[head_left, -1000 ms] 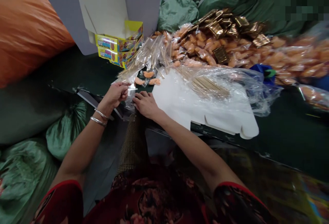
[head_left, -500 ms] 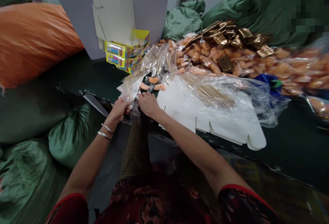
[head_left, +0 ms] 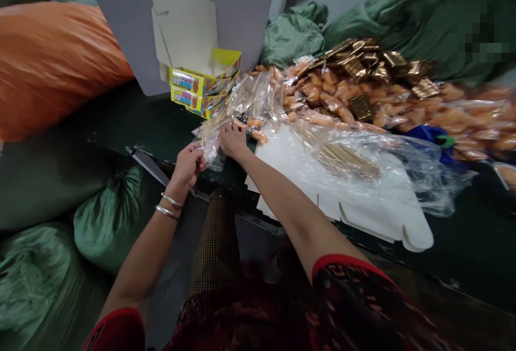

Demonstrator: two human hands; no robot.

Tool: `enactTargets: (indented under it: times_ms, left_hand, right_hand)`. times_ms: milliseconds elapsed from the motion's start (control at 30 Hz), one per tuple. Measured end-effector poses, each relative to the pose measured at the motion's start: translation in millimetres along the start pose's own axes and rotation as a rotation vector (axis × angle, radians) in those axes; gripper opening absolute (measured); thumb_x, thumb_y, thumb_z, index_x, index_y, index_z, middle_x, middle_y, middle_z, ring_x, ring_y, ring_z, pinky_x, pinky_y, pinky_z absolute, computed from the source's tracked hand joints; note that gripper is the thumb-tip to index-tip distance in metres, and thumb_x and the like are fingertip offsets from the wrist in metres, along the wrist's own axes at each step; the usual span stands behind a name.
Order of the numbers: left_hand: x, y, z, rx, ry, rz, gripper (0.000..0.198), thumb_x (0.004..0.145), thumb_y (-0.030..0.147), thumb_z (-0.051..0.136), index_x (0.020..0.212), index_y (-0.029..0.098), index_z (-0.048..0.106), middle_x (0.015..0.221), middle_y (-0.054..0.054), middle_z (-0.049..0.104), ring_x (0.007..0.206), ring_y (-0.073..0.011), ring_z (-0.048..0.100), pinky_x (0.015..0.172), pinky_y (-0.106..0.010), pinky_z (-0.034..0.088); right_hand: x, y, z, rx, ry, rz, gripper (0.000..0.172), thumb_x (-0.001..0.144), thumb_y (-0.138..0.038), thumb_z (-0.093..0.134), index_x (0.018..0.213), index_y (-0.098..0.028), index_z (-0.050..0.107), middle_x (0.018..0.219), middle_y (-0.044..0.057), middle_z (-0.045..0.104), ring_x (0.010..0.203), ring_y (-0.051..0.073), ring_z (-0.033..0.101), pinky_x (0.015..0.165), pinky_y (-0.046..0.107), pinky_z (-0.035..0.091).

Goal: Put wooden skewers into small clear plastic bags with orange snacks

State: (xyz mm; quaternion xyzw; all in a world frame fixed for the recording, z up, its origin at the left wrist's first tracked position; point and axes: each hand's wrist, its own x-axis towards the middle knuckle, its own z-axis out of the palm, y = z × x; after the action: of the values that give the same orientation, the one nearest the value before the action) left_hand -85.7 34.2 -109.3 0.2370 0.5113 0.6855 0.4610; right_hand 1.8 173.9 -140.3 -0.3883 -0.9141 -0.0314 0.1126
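My left hand [head_left: 189, 165] is closed at the table's front edge, its fingers pinching the near side of a clear plastic bag [head_left: 213, 153]. To its right, my right hand [head_left: 234, 140] reaches over the bag's far end, palm down with fingers apart. Its fingertips come down beside small orange pieces in clear wrappers [head_left: 255, 123]; whether they touch one is hard to see. Thin wooden sticks in clear sleeves [head_left: 252, 95] lie in a heap just beyond the fingers.
Yellow printed boxes [head_left: 186, 90] stand stacked behind. A white flattened carton [head_left: 290, 179] carries loose sticks [head_left: 350, 158] under clear film. Further right lie wrapped orange pieces [head_left: 330, 93] and gold foil packets [head_left: 360, 108]. Green sacks [head_left: 108, 222] and an orange sack [head_left: 60, 66] stand left.
My right hand has moved away from the bag's near end, forward to the orange pieces. My left hand stays on the bag. The view has shifted slightly.
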Motion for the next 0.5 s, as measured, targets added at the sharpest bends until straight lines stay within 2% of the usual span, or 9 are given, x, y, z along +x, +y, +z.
enactTargets:
  times_ms: [167,367,500]
  left_hand:
    - [-20,-10,2.1,0.046,-0.027,-0.045,0.023,0.056,0.014,0.062,0.077,0.015,0.054,0.042,0.009,0.042,0.034,-0.0036,0.035,0.037,-0.015,0.023]
    - [-46,-37,-11.8,0.036,0.027,-0.136,0.026,0.058,0.025,0.072,0.07,0.016,0.05,0.043,0.007,0.045,0.036,-0.0041,0.037,0.037,-0.015,0.024]
    - [-56,-45,-18.1,0.014,0.025,-0.166,0.029,0.06,0.031,0.074,0.071,0.015,0.052,0.045,0.007,0.045,0.037,-0.0043,0.037,0.038,-0.016,0.024]
  right_hand:
    - [3,3,-8,-0.011,0.038,0.007,0.036,0.092,-0.01,0.029,0.115,-0.008,0.057,0.12,0.023,0.054,0.113,0.033,0.043,0.089,0.049,0.034]
    - [-24,9,-15,0.032,0.038,-0.077,0.037,0.095,-0.013,0.027,0.113,-0.011,0.06,0.124,0.018,0.052,0.114,0.03,0.041,0.092,0.041,0.033]
    - [-51,5,-39,0.192,0.079,-0.143,0.039,0.091,-0.007,0.03,0.115,-0.011,0.061,0.12,0.015,0.055,0.112,0.026,0.044,0.093,0.036,0.035]
